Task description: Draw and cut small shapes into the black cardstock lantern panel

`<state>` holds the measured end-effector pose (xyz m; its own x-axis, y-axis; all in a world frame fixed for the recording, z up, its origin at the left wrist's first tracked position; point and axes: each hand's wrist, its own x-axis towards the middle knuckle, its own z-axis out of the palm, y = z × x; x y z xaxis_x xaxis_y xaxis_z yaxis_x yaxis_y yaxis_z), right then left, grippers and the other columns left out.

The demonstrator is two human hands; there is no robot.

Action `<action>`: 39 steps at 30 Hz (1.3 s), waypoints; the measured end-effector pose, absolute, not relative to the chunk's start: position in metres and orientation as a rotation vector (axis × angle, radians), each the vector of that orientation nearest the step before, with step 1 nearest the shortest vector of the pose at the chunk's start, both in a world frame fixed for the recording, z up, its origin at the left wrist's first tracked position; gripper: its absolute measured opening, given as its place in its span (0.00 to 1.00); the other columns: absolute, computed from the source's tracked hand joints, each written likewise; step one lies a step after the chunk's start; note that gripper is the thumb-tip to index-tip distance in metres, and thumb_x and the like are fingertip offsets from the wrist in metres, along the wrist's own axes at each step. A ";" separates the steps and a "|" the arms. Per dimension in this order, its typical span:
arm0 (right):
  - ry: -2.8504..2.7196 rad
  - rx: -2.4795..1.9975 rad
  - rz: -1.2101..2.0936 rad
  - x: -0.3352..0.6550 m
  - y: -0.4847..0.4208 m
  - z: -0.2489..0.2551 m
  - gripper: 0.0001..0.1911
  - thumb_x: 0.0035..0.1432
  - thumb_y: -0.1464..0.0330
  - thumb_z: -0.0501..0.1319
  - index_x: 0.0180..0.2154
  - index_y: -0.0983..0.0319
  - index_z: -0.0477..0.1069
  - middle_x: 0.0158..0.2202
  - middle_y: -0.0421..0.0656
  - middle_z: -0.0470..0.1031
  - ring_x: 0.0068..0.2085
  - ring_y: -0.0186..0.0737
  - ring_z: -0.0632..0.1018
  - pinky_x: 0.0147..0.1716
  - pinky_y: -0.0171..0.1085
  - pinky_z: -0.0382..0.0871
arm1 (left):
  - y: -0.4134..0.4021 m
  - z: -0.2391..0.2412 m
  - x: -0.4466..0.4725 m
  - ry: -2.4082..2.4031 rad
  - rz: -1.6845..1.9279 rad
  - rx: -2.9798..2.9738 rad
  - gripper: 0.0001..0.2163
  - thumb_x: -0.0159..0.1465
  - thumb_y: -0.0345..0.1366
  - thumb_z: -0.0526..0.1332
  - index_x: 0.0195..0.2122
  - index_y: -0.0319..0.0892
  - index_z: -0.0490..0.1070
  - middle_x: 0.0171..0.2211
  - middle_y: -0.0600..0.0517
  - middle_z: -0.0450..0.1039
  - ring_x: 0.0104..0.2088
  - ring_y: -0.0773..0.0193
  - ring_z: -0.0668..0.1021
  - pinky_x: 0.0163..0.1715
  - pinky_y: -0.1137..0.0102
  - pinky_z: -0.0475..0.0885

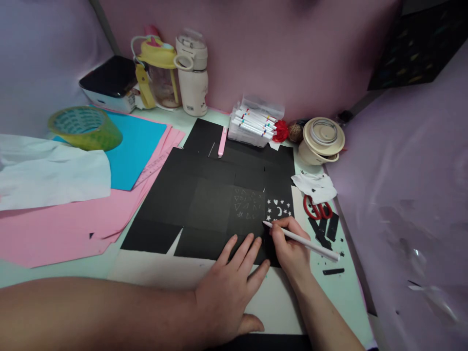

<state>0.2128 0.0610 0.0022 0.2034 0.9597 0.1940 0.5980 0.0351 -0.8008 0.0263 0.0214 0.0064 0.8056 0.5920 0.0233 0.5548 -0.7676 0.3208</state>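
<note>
A large sheet of black paper [208, 195] lies before me, with folds across it and slits at its edges. My left hand [234, 282] is spread flat over its lower edge, fingers apart. In my right hand [292, 248] is a white pen [307, 240], its dark tip on or just above the black paper. Left of the tip, faint outlines of triangles and other small shapes [247, 202] are drawn. To the right, star, heart and moon cut-outs [279, 210] show white. White paper [161, 268] lies under the lower edge.
A pink craft knife [223, 142] rests on the black paper. Behind are a box of markers [252, 124], a white bottle [195, 87] and a yellow-lidded jug [161, 73]. Red scissors [317, 209] and black scraps [323, 231] lie right; tape [86, 129] and pink paper [73, 234] left.
</note>
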 end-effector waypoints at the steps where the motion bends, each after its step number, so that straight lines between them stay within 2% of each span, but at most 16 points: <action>1: -1.489 -1.663 0.555 0.213 0.061 0.002 0.09 0.57 0.67 0.59 0.25 0.60 0.69 0.21 0.37 0.70 0.24 0.35 0.70 0.25 0.34 0.63 | 0.021 0.006 0.026 0.877 0.185 2.695 0.42 0.59 0.65 0.52 0.66 0.40 0.54 0.68 0.32 0.44 0.69 0.41 0.47 0.64 0.46 0.36; 11: -1.405 -1.629 0.552 0.213 0.060 0.001 0.08 0.57 0.66 0.59 0.26 0.60 0.69 0.22 0.37 0.71 0.24 0.36 0.71 0.24 0.34 0.63 | 0.020 0.003 0.025 0.880 0.206 2.707 0.41 0.60 0.65 0.51 0.66 0.40 0.53 0.68 0.31 0.42 0.69 0.42 0.45 0.64 0.48 0.32; 24: -1.482 -1.646 0.582 0.214 0.062 0.001 0.07 0.57 0.66 0.59 0.27 0.60 0.71 0.22 0.38 0.73 0.24 0.36 0.72 0.23 0.33 0.64 | 0.023 0.008 0.028 0.876 0.133 2.688 0.41 0.59 0.65 0.53 0.66 0.41 0.54 0.68 0.30 0.43 0.69 0.40 0.47 0.63 0.46 0.35; 28: -1.504 -1.646 0.570 0.213 0.062 0.002 0.08 0.57 0.66 0.59 0.27 0.60 0.71 0.23 0.38 0.73 0.25 0.36 0.73 0.24 0.33 0.65 | 0.022 0.006 0.027 0.877 0.176 2.709 0.41 0.60 0.65 0.52 0.66 0.40 0.53 0.68 0.30 0.42 0.69 0.41 0.46 0.63 0.47 0.32; 39: -1.470 -1.686 0.601 0.213 0.061 0.002 0.10 0.56 0.69 0.58 0.23 0.60 0.63 0.19 0.34 0.65 0.22 0.32 0.66 0.23 0.32 0.60 | 0.020 0.005 0.026 0.868 0.167 2.704 0.41 0.60 0.65 0.51 0.66 0.40 0.52 0.68 0.30 0.41 0.69 0.41 0.43 0.62 0.49 0.26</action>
